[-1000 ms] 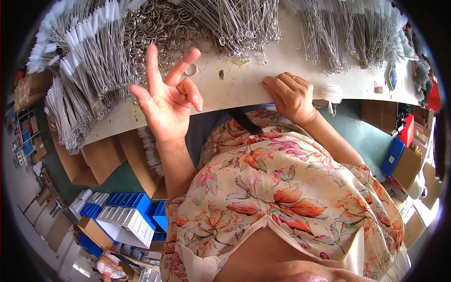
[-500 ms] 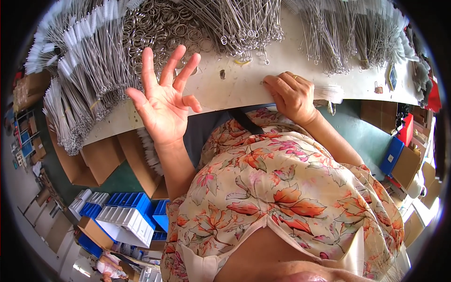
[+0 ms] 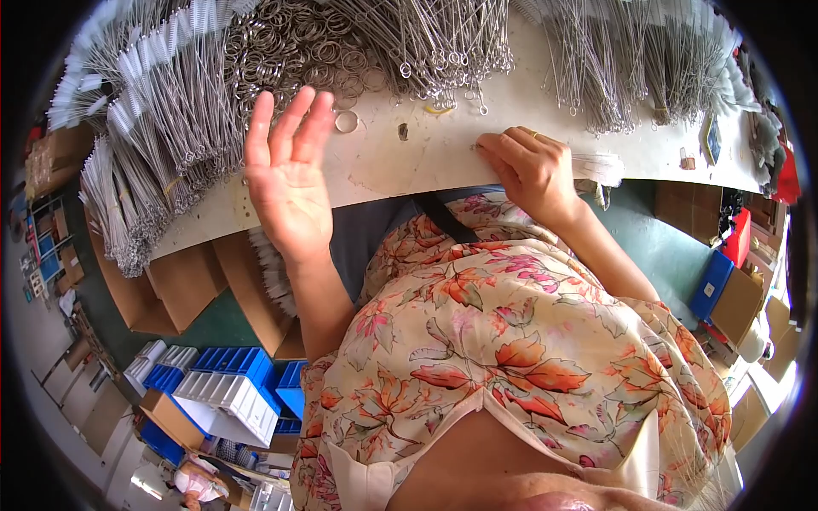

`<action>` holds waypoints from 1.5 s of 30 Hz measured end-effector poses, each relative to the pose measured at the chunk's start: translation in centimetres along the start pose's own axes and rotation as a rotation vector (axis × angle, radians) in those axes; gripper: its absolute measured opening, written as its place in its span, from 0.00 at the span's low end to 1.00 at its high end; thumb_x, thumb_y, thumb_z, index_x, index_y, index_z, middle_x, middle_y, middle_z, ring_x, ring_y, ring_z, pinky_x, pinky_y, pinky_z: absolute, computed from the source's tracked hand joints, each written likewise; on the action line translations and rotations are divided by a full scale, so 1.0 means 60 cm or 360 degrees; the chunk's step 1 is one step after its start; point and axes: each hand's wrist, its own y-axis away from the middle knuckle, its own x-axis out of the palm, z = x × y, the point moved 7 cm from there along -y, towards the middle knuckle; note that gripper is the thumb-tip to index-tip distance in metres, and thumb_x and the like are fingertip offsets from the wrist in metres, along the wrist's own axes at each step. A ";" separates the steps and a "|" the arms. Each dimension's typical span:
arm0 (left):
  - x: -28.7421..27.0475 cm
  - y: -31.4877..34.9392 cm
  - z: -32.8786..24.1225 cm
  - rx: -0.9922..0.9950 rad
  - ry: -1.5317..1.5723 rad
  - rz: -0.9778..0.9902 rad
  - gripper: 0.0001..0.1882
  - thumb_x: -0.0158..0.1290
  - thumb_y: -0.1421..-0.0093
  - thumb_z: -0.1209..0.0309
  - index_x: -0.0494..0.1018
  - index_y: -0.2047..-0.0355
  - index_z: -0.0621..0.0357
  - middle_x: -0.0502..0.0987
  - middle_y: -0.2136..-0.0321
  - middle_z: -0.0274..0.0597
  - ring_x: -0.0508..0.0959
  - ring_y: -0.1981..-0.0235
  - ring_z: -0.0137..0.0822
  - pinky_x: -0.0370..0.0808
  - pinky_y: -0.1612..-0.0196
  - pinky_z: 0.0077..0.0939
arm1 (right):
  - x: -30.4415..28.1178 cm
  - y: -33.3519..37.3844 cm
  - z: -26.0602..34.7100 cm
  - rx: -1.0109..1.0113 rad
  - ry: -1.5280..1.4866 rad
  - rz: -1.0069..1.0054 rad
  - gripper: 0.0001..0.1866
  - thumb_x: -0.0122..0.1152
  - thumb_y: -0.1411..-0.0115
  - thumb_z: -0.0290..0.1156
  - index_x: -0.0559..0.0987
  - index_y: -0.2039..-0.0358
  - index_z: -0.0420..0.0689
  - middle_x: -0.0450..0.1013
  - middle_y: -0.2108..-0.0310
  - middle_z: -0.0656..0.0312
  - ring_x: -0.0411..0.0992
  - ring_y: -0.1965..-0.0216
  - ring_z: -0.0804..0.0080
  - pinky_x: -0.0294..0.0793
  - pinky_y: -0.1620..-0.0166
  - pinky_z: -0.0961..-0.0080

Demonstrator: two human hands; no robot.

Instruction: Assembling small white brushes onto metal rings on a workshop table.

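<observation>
My left hand (image 3: 292, 183) is raised over the table's near edge, palm toward me. Its fingers are stretched out and hold nothing. Just right of the fingertips lies a single metal ring (image 3: 347, 122). Behind them spreads a heap of metal split rings (image 3: 285, 51). At the table edge on the right, my right hand (image 3: 532, 169) is closed with thumb and fingers pinched. A wire brush with white bristles (image 3: 600, 168) sticks out past its wrist side; the stem is hidden under the hand, and a small tip shows at the fingertips.
Bundles of wire brushes (image 3: 175, 102) pile up at left, more loop-ended wire brushes (image 3: 452, 43) at back centre and others (image 3: 613, 77) at right on the white table (image 3: 392, 162). Below the edge stand cardboard boxes (image 3: 187, 285) and blue and white bins (image 3: 230, 392). Another person (image 3: 200, 481) is far off, lower left.
My left hand's fingers have drawn closer together and shifted slightly left, uncovering the single ring. My right hand stays in nearly the same place, still closed.
</observation>
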 end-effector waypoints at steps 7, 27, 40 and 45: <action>0.025 -0.012 -0.032 0.0421 -0.2249 0.0136 0.07 0.57 0.49 0.70 0.76 0.69 0.55 0.75 0.73 0.33 0.72 0.69 0.32 0.64 0.57 0.32 | -0.025 -0.004 0.000 0.0160 0.0489 0.0843 0.02 0.58 0.48 0.26 0.76 0.75 0.42 0.72 0.79 0.61 0.72 0.77 0.61 0.69 0.73 0.68; 0.067 0.012 -0.033 -0.0269 0.0370 0.0008 0.08 0.51 0.41 0.73 0.69 0.64 0.65 0.74 0.71 0.40 0.74 0.72 0.25 0.73 0.69 0.15 | -0.025 -0.129 0.143 -0.0067 -0.1419 0.0234 0.04 0.59 0.49 0.22 0.79 0.72 0.41 0.73 0.70 0.62 0.73 0.73 0.73 0.71 0.69 0.82; 0.065 0.015 -0.127 -0.0349 -0.0328 0.0354 0.11 0.51 0.44 0.80 0.71 0.59 0.69 0.76 0.65 0.45 0.76 0.64 0.29 0.75 0.60 0.22 | -0.055 -0.113 0.202 -0.0966 -0.0426 -0.0229 0.08 0.65 0.59 0.25 0.79 0.75 0.39 0.72 0.70 0.64 0.67 0.81 0.79 0.65 0.82 0.81; 0.087 0.023 -0.199 0.0847 -0.1208 0.0089 0.15 0.53 0.49 0.84 0.71 0.59 0.71 0.75 0.65 0.48 0.78 0.67 0.34 0.77 0.64 0.22 | -0.042 -0.159 0.160 0.0014 -0.1692 0.0291 0.07 0.62 0.48 0.30 0.79 0.71 0.40 0.72 0.72 0.64 0.67 0.80 0.82 0.64 0.79 0.84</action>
